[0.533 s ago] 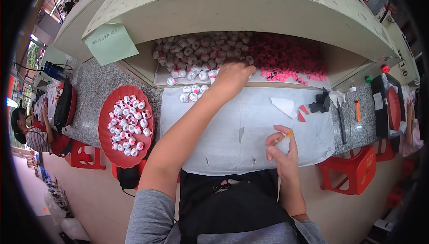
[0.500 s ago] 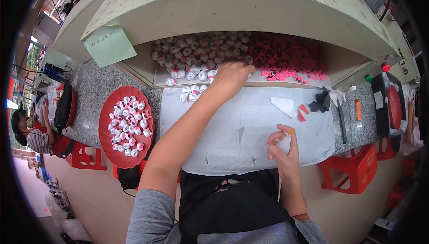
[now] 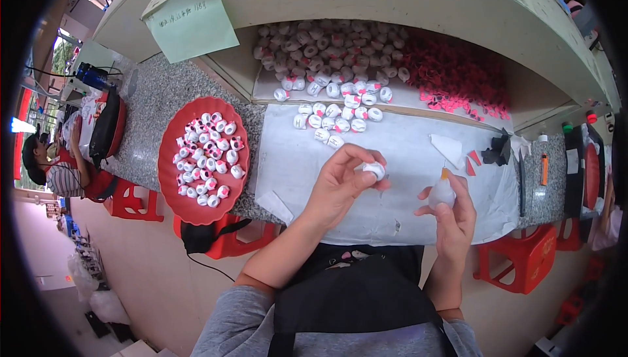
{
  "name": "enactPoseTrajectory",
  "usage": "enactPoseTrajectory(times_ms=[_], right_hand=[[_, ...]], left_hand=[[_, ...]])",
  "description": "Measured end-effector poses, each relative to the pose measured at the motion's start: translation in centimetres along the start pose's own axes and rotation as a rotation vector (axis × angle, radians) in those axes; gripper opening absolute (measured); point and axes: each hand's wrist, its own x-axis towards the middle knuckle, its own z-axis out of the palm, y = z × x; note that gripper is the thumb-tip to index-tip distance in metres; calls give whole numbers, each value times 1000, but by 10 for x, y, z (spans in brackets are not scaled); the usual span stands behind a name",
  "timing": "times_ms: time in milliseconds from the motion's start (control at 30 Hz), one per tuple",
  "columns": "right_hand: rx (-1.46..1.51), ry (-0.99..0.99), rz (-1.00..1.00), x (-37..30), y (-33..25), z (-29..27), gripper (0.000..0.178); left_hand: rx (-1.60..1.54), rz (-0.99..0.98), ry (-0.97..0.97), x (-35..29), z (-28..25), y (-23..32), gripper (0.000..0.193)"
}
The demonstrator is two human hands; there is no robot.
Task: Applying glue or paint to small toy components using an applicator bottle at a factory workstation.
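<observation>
Bead (image 3: 375, 170) sits pinched at the tip of the left grip (image 3: 339, 184).

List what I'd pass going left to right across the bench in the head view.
Red tray of small white balls, left hand holding one white ball, right hand holding a white bottle, black scrap, thin dark stick, small orange item, black bin.

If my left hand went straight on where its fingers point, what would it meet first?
Most likely your right hand, then the white bottle it holds: your left hand points rightward toward them, though this single view leaves depth unclear.
</observation>
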Motion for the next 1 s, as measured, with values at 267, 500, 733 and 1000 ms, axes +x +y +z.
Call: enactPoseTrajectory(times_ms=[267, 500, 733, 1000], right_hand=[[345, 134, -214, 4, -11, 18, 38], [125, 245, -454, -2, -11, 34, 39], [-190, 166, -619, -14, -12, 43, 43], [-264, 102, -659, -14, -10, 41, 41]], left_hand=[[-16, 79, 22, -16, 4, -10, 21], [13, 156, 19, -24, 1, -9, 29], [104, 149, 59, -25, 1, -9, 33], [95, 136, 54, -26, 4, -9, 33]])
